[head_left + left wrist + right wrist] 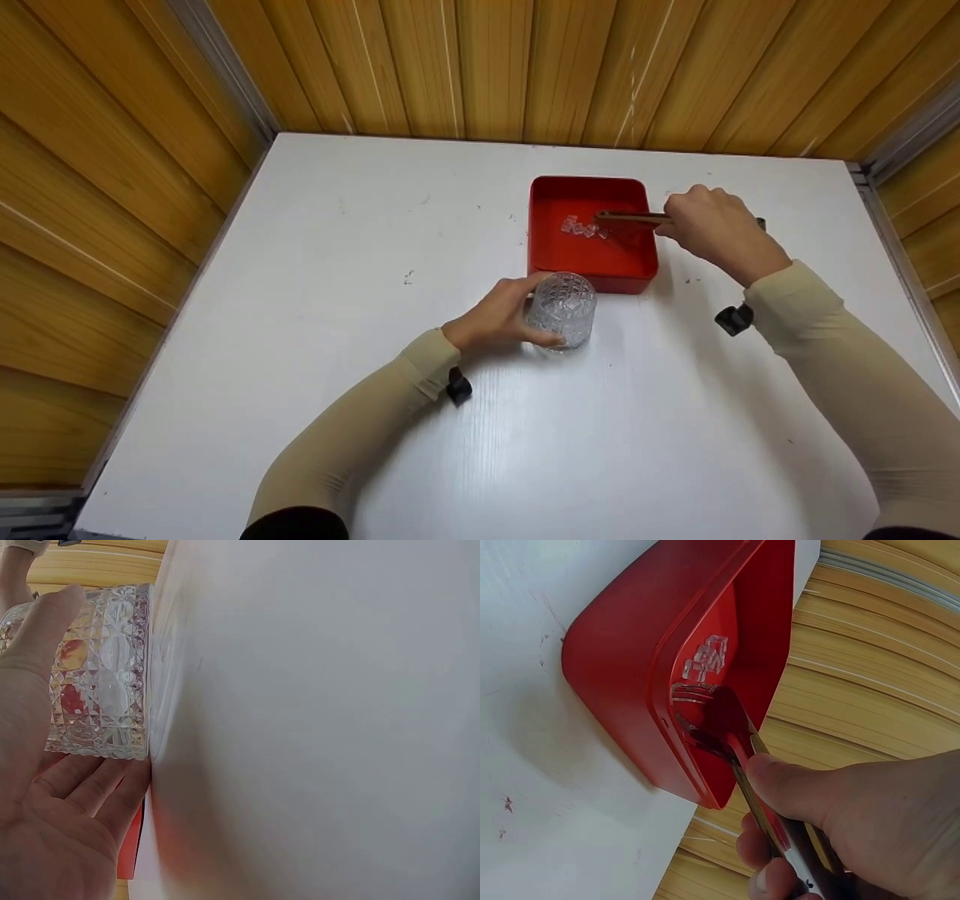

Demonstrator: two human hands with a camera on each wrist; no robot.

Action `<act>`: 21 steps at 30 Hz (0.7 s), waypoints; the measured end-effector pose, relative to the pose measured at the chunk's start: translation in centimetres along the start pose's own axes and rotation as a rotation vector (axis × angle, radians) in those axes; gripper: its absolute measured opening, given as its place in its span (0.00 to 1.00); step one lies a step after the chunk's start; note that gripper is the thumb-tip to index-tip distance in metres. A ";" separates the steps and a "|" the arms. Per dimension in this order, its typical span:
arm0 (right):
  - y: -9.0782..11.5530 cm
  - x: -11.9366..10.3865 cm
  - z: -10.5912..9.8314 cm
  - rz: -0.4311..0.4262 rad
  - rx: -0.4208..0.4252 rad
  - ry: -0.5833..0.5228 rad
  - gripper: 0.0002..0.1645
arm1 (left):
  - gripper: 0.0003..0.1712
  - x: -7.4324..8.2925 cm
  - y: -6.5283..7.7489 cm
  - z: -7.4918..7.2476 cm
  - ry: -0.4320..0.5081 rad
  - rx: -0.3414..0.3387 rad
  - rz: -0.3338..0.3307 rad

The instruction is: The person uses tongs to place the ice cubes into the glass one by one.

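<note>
Over the red box [589, 257], tongs [634, 217] reach for clear cubes [581, 228]

The cubes lie in a small cluster on the box's floor, the parted tips just beside them; whether they touch, I cannot tell. The right hand [712, 225] grips the tongs, thumb on one arm. Well apart from it, the left hand [491, 316] curves round the patterned glass [566, 307], upright on the tabletop [337, 262] just in front of the box.

For a clean pick, straddle one outer cube, tips low on opposite faces, then squeeze gently: such smooth, hard pieces would probably shoot out under a sharp pinch. A light, steady hold on the glass should suffice. Lifting clear of the rim before crossing towards it looks safest.
</note>
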State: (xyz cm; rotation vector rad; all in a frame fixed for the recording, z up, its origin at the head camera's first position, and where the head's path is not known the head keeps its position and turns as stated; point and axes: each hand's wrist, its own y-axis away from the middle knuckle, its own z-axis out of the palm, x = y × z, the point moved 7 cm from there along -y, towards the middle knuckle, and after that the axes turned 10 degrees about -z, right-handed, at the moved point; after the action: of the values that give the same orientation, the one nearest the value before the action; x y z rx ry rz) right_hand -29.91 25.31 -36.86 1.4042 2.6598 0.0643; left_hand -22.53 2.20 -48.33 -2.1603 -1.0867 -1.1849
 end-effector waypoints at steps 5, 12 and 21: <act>0.0 0.0 0.1 -0.005 0.004 0.006 0.10 | 0.49 0.0 0.0 -0.1 -0.022 0.003 0.000; 0.0 0.0 0.2 -0.006 0.012 0.006 0.10 | 0.48 0.0 -0.1 -0.1 -0.047 0.008 0.011; 0.2 -0.1 0.3 -0.031 0.065 0.029 0.10 | 0.49 -0.1 -0.1 0.0 -0.027 0.001 0.008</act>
State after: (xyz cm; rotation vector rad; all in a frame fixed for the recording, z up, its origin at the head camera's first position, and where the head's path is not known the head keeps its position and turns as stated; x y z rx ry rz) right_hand -29.67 25.32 -37.08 1.3904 2.7294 -0.0047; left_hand -22.65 2.24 -48.45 -2.1840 -1.0892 -1.1542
